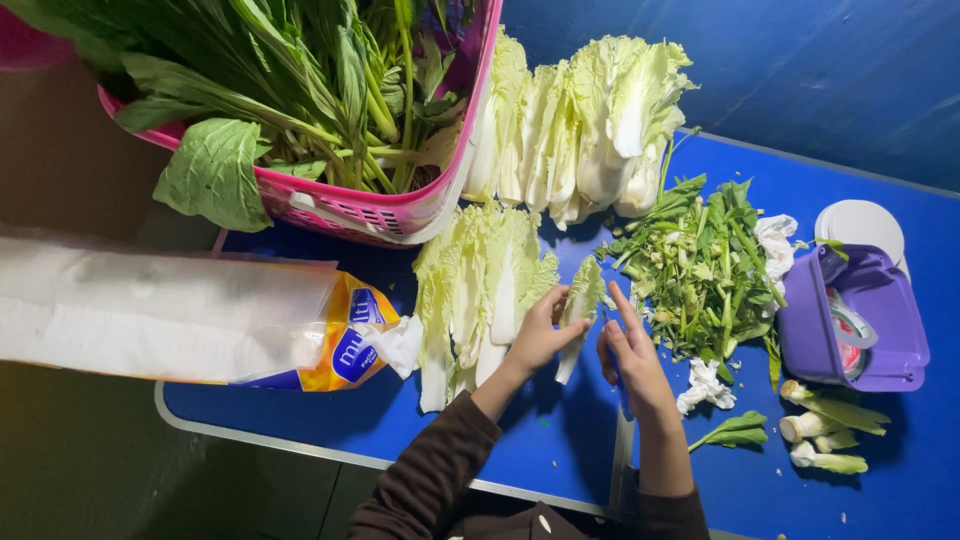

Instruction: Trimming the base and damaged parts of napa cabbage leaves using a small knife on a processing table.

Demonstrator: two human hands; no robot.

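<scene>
1. At the far left, a pink basket (380, 215) stands on the blue table (560, 450), filled with long-stemmed leafy greens (300, 80) whose leaves hang over its rim.
2. Nearer, at the left, a plastic pack of white tissue (160, 315) with a yellow and blue end lies across the table's edge.
3. Just right of the pack lies a pile of separated cabbage leaves (475, 290); beyond it, at the far edge, lie cut cabbage sections (580, 125).
4. The left hand (540, 335), in a dark brown sleeve, pinches a single cabbage leaf (578, 305) between thumb and fingers, just right of the leaf pile.
5. The right hand (632, 360) is beside that leaf, fingers stretched toward it; whether it grips anything cannot be told.
6. To the right of the hands lies a heap of green trimmings (700, 265), with crumpled white tissue (705, 385) at its near edge.
7. Further right stands a purple plastic container (880, 310), touching a white round lid (865, 225) behind it.
8. Near the container lie cut stem ends (825, 425) and one small green leaf (735, 430).
</scene>
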